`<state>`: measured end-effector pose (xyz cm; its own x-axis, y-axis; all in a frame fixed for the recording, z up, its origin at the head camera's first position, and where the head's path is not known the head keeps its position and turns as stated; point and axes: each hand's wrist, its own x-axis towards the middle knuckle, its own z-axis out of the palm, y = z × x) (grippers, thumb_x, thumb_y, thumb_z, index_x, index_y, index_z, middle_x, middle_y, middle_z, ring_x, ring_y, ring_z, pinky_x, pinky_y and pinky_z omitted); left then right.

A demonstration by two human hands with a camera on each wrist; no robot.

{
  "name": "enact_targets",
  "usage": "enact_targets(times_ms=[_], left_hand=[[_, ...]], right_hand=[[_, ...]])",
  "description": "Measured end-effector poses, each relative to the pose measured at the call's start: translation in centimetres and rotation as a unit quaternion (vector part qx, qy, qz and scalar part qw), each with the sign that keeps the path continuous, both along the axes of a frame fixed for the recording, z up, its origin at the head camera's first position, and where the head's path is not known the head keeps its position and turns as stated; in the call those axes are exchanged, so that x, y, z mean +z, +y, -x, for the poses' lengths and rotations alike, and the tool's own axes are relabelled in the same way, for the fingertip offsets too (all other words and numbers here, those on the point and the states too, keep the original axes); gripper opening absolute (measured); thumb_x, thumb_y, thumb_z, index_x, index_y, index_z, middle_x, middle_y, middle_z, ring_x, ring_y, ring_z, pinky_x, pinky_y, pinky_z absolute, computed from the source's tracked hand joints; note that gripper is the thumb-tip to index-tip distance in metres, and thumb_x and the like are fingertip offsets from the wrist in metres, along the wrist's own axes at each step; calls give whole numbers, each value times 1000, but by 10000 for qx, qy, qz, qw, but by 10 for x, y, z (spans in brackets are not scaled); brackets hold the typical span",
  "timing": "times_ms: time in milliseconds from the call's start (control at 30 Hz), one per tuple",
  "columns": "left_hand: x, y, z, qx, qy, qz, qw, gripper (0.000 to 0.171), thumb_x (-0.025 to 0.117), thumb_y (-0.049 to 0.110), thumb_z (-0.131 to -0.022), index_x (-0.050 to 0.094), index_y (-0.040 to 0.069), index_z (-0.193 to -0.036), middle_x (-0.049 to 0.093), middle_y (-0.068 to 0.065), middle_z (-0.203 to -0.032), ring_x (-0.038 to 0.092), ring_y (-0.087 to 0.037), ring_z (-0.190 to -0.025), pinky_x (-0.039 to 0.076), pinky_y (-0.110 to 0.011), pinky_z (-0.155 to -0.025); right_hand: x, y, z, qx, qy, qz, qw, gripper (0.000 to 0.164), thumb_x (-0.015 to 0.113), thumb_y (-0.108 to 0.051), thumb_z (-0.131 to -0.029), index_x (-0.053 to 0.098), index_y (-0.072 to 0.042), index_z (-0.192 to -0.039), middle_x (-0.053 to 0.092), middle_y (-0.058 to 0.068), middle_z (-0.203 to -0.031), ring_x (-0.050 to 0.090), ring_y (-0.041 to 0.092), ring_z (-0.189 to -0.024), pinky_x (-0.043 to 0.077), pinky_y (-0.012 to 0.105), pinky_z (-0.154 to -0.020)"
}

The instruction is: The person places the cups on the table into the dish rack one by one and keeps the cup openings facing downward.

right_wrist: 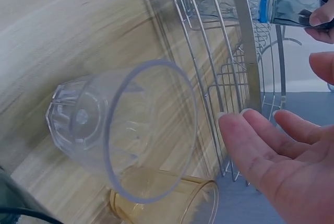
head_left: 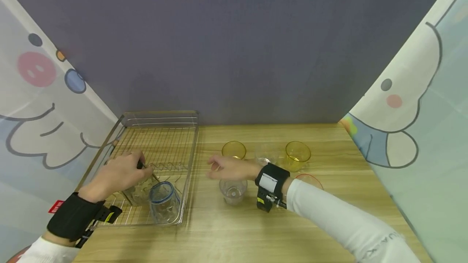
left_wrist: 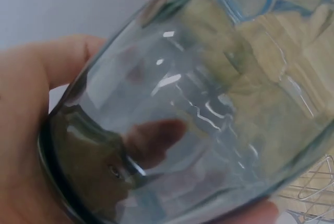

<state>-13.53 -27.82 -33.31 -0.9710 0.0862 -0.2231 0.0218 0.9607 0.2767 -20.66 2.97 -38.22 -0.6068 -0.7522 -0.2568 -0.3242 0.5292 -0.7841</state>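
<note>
My left hand (head_left: 122,173) is over the front of the wire rack. Its fingers grip a grey-tinted clear drinking glass (left_wrist: 172,119), which is tilted and fills much of the left wrist view. Beside it in the rack stands a clear glass with a blue rim (head_left: 165,206). Over the wooden table, my right hand (head_left: 234,167) holds nothing, its fingers loosely extended. Just below it, a clear cup (right_wrist: 83,125) stands mouth up. In the right wrist view those fingertips appear close to the rack's side, and contact is unclear.
The metal wire rack (head_left: 191,157) takes up the table's left side. Behind the right hand are an amber cup (head_left: 234,148), another clear cup (head_left: 266,152) and a yellow cup (head_left: 297,154). A red-rimmed cup (head_left: 310,179) is partly covered by the right sleeve. A grey panel (head_left: 234,52) rises behind.
</note>
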Motion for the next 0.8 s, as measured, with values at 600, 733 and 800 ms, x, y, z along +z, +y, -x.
enact_targets(times_ms=[600, 733, 800], left_hand=[[-3, -13, -14, -66, -59, -78, 9999, 54, 55, 49, -98, 51, 2, -125, 65, -11, -103, 60, -23, -82, 47, -35, -69], [-4, -16, -14, -97, -74, -75, 9999, 52, 55, 47, -98, 51, 2, -125, 62, -17, -112, 60, -27, -88, 48, -37, -72], [-4, -18, -15, -128, -45, -38, 9999, 52, 56, 48, -97, 52, 3, -124, 60, -20, -117, 60, -29, -91, 48, -38, -74]], right_hand=[[-21, 8, -8, 40, -64, -17, 10000, 54, 58, -30, -97, 45, -2, -141, 61, 9, -124, 60, 18, -113, 52, 30, -94], [-21, 6, -12, 64, -113, -109, 9999, 55, 58, -31, -97, 45, -3, -142, 62, 8, -123, 61, 17, -111, 51, 30, -95], [-21, 6, -13, 84, -92, -168, 9998, 54, 58, -32, -97, 45, -4, -142, 62, 8, -124, 61, 17, -111, 51, 31, -95]])
